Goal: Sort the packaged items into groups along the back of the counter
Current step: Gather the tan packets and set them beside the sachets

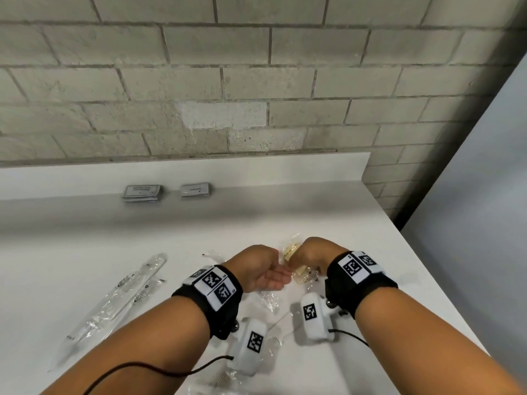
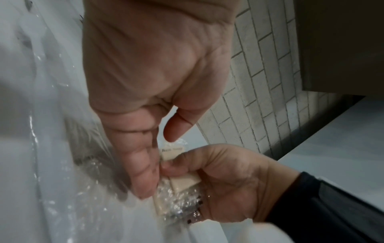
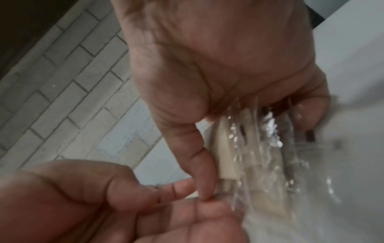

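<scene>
Over the middle of the white counter [image 1: 85, 240] my hands meet around cream bath soap bars in clear wrappers [image 1: 293, 252]. My right hand [image 1: 298, 262] grips the soap packets [image 3: 225, 148] between thumb and curled fingers. In the left wrist view a cream bar [image 2: 186, 181] shows in that grip, and a labelled one [image 2: 172, 152] behind it. My left hand [image 1: 281, 270] lies against the packets' left side. Its fingers [image 2: 143, 177] touch the wrappers and its thumb [image 2: 176, 128] stands free above them. Two stacks of flat grey sachets [image 1: 142, 192] [image 1: 196, 191] lie along the back.
Long clear packets with a comb and slim items [image 1: 119, 295] lie at the left. More crinkled clear packets [image 1: 268, 300] lie under my wrists, another [image 1: 225, 377] at the front. The counter ends at the right beside a grey panel [image 1: 470, 223]. A brick wall [image 1: 256, 81] backs it.
</scene>
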`<state>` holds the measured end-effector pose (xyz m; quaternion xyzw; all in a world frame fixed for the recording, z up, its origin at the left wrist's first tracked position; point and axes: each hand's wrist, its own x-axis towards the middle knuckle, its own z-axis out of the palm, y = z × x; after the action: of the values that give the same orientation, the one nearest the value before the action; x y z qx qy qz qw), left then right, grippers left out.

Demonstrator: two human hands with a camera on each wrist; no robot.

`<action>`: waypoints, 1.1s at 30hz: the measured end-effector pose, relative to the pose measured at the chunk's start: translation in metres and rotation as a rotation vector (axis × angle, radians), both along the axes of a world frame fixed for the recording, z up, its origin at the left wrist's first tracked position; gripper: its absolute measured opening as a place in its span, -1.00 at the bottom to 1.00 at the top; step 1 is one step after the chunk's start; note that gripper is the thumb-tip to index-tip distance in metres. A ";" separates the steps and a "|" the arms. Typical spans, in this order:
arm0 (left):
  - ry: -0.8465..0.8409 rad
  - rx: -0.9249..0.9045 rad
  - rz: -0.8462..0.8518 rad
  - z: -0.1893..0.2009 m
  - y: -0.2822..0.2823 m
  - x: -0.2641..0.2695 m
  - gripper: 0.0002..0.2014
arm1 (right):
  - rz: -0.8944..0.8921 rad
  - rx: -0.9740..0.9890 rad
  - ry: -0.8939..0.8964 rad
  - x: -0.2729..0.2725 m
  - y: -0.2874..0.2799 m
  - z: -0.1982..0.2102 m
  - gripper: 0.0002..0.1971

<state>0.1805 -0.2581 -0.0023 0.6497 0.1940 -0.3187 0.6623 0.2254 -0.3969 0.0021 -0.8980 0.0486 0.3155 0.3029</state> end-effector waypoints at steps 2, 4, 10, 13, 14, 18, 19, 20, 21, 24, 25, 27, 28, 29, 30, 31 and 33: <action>-0.031 0.041 -0.003 0.002 0.004 -0.003 -0.84 | 0.129 -0.082 -0.007 -0.001 0.002 0.001 -0.67; -0.169 0.178 -0.006 -0.002 0.010 0.000 -0.59 | 0.241 -0.187 -0.144 -0.001 0.005 0.003 -0.60; -0.595 0.575 -0.304 -0.005 0.010 0.008 -0.15 | 0.477 -0.382 -0.671 -0.011 0.009 -0.008 -0.71; -0.650 0.654 -0.445 -0.013 0.001 0.005 -0.13 | 0.443 -0.352 -0.605 -0.013 0.002 -0.017 -0.54; -0.673 0.685 -0.434 -0.016 -0.001 0.006 -0.17 | 0.392 -0.306 -0.606 -0.011 -0.005 -0.017 -0.48; -0.731 0.740 -0.329 -0.024 -0.004 0.013 -0.31 | 0.136 0.069 -0.500 -0.011 -0.030 -0.018 -0.28; -0.730 0.736 -0.318 -0.025 -0.005 0.014 -0.32 | 0.105 0.164 -0.441 -0.013 -0.037 -0.018 -0.23; -0.732 0.724 -0.304 -0.026 -0.006 0.015 -0.32 | 0.100 0.227 -0.390 -0.015 -0.041 -0.017 -0.18; -0.736 0.701 -0.291 -0.027 -0.008 0.015 -0.33 | 0.110 0.244 -0.354 -0.018 -0.044 -0.017 -0.14; -0.748 0.614 -0.266 -0.032 -0.017 0.015 -0.29 | 0.171 0.221 -0.316 -0.025 -0.039 -0.016 -0.10; -0.744 0.597 -0.263 -0.034 -0.020 0.014 -0.27 | 0.190 0.220 -0.315 -0.027 -0.034 -0.018 -0.11; -0.737 0.582 -0.257 -0.038 -0.025 0.014 -0.23 | 0.227 0.201 -0.338 -0.028 -0.026 -0.027 -0.13; -0.736 0.591 -0.251 -0.040 -0.027 0.014 -0.22 | 0.240 0.173 -0.353 -0.028 -0.024 -0.031 -0.15; -0.737 0.614 -0.244 -0.043 -0.027 0.014 -0.22 | 0.250 0.131 -0.376 -0.027 -0.024 -0.036 -0.18; -0.744 0.639 -0.232 -0.044 -0.027 0.014 -0.23 | 0.258 0.080 -0.411 -0.025 -0.024 -0.039 -0.21; -0.747 0.658 -0.216 -0.045 -0.027 0.014 -0.25 | 0.266 0.036 -0.448 -0.024 -0.025 -0.042 -0.24; -0.729 0.677 -0.199 -0.046 -0.028 0.013 -0.26 | 0.282 -0.011 -0.498 -0.024 -0.024 -0.043 -0.28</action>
<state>0.1934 -0.2861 -0.0480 0.9123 -0.0200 -0.0521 0.4057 0.2018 -0.4207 -0.0409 -0.9474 -0.1511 0.1239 0.2535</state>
